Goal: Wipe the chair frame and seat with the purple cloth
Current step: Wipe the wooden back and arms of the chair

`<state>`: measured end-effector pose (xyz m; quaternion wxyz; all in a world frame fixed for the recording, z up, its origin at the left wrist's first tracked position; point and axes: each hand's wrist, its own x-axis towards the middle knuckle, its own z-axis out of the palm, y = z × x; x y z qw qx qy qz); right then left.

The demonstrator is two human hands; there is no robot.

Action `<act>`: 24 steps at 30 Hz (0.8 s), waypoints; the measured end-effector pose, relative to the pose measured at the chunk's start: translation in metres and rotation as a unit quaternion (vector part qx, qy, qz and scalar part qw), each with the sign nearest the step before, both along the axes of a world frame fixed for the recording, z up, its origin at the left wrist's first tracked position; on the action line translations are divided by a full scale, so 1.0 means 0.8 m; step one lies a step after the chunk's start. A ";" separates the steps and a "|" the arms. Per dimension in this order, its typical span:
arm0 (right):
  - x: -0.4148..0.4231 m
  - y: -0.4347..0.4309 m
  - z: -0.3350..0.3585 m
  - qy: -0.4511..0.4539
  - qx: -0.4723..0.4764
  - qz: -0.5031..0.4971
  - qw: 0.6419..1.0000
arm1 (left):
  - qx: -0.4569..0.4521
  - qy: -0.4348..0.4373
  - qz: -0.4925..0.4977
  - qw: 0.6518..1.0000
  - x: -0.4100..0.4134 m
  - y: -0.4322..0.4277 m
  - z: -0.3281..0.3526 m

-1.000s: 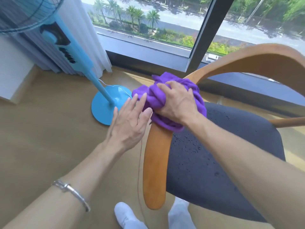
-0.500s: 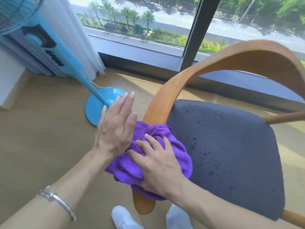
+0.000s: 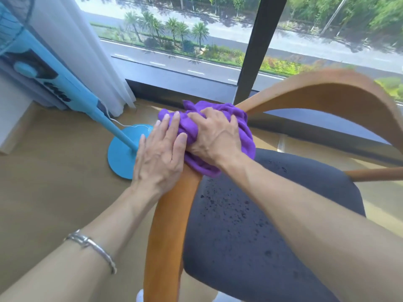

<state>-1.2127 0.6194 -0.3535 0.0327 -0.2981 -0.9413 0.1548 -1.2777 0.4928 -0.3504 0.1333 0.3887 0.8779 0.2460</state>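
Note:
The chair has a curved orange wooden frame and a dark grey seat speckled with wet spots. A bunched purple cloth sits on the far part of the left armrest, where it bends up into the backrest. My right hand presses down on the cloth and grips it. My left hand lies flat with fingers extended against the outer side of the armrest, its fingertips touching the cloth's left edge. The armrest under the cloth is hidden.
A blue standing fan has its round base on the wooden floor just left of the chair, its pole slanting up left. A white curtain hangs behind it. A large window with a dark post runs along the far side.
Both hands and the cloth slid down the armrest toward me, then back up to its far end. The cloth now sits near the bend again.

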 end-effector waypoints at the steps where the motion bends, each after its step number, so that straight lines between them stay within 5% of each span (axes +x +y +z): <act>1: 0.001 -0.004 -0.001 0.003 0.003 0.008 1.000 | -0.001 -0.002 0.012 1.000 0.001 0.004 -0.001; 11: 0.011 0.018 -0.008 0.028 0.006 0.068 0.997 | 0.005 -0.022 0.044 0.999 -0.001 0.030 -0.003; 17: 0.034 0.170 0.014 -0.056 0.122 -0.064 0.989 | -0.012 -0.048 0.013 0.999 -0.003 0.057 -0.011; 24: 0.000 0.093 -0.011 -0.008 0.061 -0.042 0.997 | 0.023 -0.063 -0.009 0.998 -0.020 0.061 -0.029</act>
